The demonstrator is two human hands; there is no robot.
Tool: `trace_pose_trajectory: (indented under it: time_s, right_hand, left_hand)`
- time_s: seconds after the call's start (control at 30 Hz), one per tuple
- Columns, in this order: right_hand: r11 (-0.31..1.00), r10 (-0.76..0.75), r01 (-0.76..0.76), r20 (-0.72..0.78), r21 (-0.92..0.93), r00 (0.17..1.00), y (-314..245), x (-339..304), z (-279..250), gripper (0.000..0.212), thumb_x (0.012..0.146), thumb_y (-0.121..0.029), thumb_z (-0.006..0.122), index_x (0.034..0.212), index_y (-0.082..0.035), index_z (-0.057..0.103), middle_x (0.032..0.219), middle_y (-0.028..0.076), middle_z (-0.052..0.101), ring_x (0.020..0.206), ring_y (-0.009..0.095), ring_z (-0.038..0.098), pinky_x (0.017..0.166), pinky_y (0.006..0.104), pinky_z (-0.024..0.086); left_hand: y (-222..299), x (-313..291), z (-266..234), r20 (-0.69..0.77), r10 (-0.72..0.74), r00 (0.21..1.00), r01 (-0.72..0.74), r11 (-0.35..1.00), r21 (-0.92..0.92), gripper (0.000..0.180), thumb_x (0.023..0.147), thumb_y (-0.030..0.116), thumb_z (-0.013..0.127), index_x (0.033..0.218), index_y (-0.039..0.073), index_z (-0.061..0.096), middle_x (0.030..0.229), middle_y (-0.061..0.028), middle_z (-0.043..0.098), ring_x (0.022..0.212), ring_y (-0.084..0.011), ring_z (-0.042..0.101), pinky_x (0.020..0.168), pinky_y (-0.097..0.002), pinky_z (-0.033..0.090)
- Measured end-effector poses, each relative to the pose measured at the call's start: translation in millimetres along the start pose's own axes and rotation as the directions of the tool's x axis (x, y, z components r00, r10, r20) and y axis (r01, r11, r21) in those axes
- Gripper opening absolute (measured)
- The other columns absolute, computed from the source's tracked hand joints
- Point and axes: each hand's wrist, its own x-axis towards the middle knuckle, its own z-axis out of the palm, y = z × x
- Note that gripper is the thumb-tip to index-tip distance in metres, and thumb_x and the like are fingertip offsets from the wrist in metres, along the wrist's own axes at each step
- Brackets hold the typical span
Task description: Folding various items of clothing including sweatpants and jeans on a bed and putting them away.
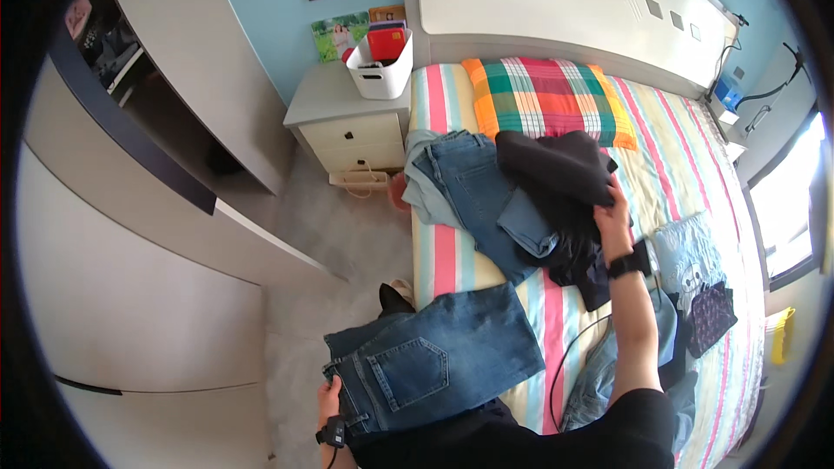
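My left hand (328, 401) is closed on the waistband of a folded pair of dark blue jeans (482, 334), spread flat in front of me with its back pocket up. Stretched far forward, my right hand (614, 219) grips the edge of a dark grey garment (552, 165), whose kind I cannot make out. That garment lies over a heap with black cloth (578, 252), another pair of blue jeans (456, 178) and a pale blue-grey garment (421, 191). The fingertips of my right hand are partly hidden by the dark cloth.
The heap lies on a striped bed (643, 113) near a checked pillow (556, 100). To the right are more jeans (599, 373), a light blue printed garment (686, 247) and a small dark patterned cloth (712, 320). A nightstand (352, 126) bears a white bin (382, 78); an open wardrobe (174, 113) stands left.
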Motion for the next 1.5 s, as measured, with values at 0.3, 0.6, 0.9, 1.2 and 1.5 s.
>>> trace_pose_trajectory:
  time_s: [0.3,0.6,0.9,1.2,1.5]
  right_hand:
    - [0.990,-0.055,0.044,-0.079,-0.135,0.995,-156.3,-214.6,-147.3,0.029,0.075,-0.019,0.048,0.094,0.002,0.055,0.094,0.013,0.059,0.086,0.026,0.057,0.085,0.0369,0.044]
    - [-0.464,0.173,0.198,0.131,-0.863,0.976,-133.3,-255.3,-169.2,0.033,0.068,-0.019,0.064,0.096,-0.002,0.058,0.095,0.016,0.058,0.093,0.033,0.054,0.082,0.0361,0.043]
    - [0.020,0.018,0.492,0.493,-0.870,0.870,-13.6,-138.3,-73.3,0.044,0.070,-0.019,0.065,0.108,-0.001,0.053,0.106,0.017,0.055,0.101,0.029,0.052,0.086,0.0333,0.041]
    - [-0.155,-0.204,0.626,0.645,-0.764,0.736,68.4,-32.8,-23.7,0.059,0.065,-0.015,0.065,0.116,0.003,0.043,0.113,0.021,0.047,0.106,0.034,0.046,0.092,0.0359,0.037]
    - [-0.380,-0.238,0.098,0.200,-0.920,0.950,77.5,22.0,-10.8,0.043,0.067,-0.032,0.067,0.100,-0.007,0.059,0.094,0.018,0.060,0.088,0.032,0.058,0.076,0.0384,0.046]
  left_hand:
    - [-15.6,8.7,-3.3,0.081,0.016,0.997,-0.003,0.987,-0.163,0.034,0.083,0.033,0.058,0.085,0.000,0.060,0.079,-0.0038,0.061,0.068,-0.0113,0.055,0.062,-0.0245,0.044]
    - [-20.7,18.7,-0.2,0.132,0.089,0.987,-0.068,0.986,-0.154,0.046,0.082,0.042,0.057,0.084,-0.003,0.060,0.082,-0.0044,0.061,0.072,-0.0126,0.054,0.067,-0.0260,0.043]
    - [-8.1,0.4,11.1,-0.043,0.186,0.982,-0.183,0.981,0.071,0.053,0.080,0.048,0.057,0.082,-0.005,0.060,0.080,-0.0058,0.060,0.072,-0.0140,0.052,0.067,-0.0288,0.042]
    - [15.2,-16.4,15.9,0.013,0.121,0.993,-0.121,0.993,0.006,0.048,0.082,0.044,0.056,0.084,-0.004,0.060,0.080,-0.0028,0.060,0.069,-0.0113,0.052,0.065,-0.0254,0.042]
    - [-9.0,10.4,1.6,-0.029,0.130,0.991,-0.125,0.980,0.153,0.043,0.083,0.041,0.056,0.086,-0.001,0.060,0.081,-0.0009,0.061,0.069,-0.0096,0.052,0.065,-0.0249,0.042]
